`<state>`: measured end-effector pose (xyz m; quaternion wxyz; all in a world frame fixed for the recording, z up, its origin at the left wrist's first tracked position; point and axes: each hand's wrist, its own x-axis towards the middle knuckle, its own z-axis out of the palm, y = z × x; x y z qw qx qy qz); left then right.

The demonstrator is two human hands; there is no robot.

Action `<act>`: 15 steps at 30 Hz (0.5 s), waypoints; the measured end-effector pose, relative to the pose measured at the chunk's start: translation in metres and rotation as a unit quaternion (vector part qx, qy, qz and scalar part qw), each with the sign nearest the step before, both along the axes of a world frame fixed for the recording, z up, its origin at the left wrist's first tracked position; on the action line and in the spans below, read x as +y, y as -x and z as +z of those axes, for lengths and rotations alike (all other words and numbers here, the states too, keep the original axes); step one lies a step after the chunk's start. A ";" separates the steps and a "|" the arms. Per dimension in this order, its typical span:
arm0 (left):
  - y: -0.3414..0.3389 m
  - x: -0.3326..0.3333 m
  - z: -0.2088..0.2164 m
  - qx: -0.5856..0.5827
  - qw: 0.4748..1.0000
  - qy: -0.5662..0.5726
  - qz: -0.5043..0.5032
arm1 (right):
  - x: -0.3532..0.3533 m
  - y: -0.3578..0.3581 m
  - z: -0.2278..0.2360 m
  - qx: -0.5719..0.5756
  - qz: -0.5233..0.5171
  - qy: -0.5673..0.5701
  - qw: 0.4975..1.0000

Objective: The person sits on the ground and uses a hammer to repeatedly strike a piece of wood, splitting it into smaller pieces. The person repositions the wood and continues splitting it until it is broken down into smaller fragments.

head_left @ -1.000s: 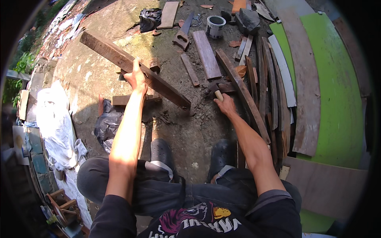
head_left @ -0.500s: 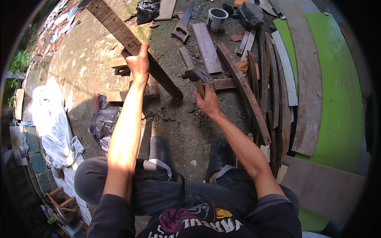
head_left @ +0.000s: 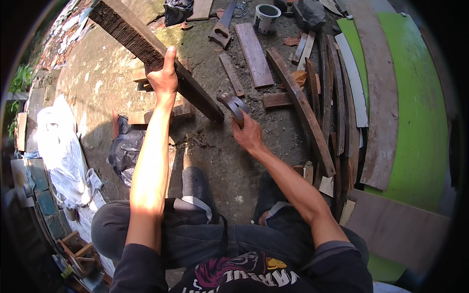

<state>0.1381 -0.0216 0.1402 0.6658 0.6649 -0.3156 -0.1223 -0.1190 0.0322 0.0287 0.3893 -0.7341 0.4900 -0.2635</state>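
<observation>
My left hand point(head_left: 163, 80) is wrapped round a long dark wooden beam point(head_left: 132, 33), which slants from the upper left down to the ground ahead of my feet. In my right hand point(head_left: 248, 133) is a claw hammer point(head_left: 233, 106), gripped close under its metal head; most of the handle is hidden by the hand. The hammer head is a short way to the right of the beam's lower end. Behind the beam, partly covered by my left arm, lie some short wooden blocks point(head_left: 141, 117) on the ground.
Several long planks point(head_left: 337, 97) lie on the right beside a green board point(head_left: 420, 112). Farther off are a handsaw point(head_left: 222, 31), a paint can point(head_left: 267, 19) and a flat plank point(head_left: 254, 56). A black plastic bag point(head_left: 126, 151) and white sheeting point(head_left: 61, 141) lie to the left.
My right hand has moved slightly left and nearer to me, and the hammer has turned in it. The beam's upper end has shifted left with my left hand.
</observation>
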 end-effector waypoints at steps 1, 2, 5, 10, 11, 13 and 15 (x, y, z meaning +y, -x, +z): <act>-0.003 -0.003 -0.003 -0.016 1.000 0.022 0.014 | 0.001 -0.003 -0.002 -0.031 0.006 0.031 0.999; -0.006 -0.006 -0.006 -0.032 0.998 0.044 0.028 | 0.002 -0.006 -0.003 -0.063 0.011 0.062 0.996; -0.007 -0.015 -0.007 -0.018 0.999 0.024 0.032 | 0.002 -0.006 -0.020 -0.140 0.018 0.123 0.982; -0.010 -0.018 -0.010 -0.076 0.990 0.048 0.105 | 0.005 -0.011 -0.007 0.158 0.060 -0.150 0.974; -0.015 -0.009 -0.010 -0.029 0.997 -0.022 0.066 | 0.001 -0.010 -0.010 0.163 0.049 -0.165 0.971; -0.022 -0.008 -0.012 -0.033 0.997 -0.022 0.059 | -0.002 -0.002 -0.008 0.153 0.031 -0.176 0.972; -0.026 -0.004 -0.015 -0.030 0.997 -0.037 0.062 | -0.006 0.000 -0.003 0.089 -0.004 -0.144 0.986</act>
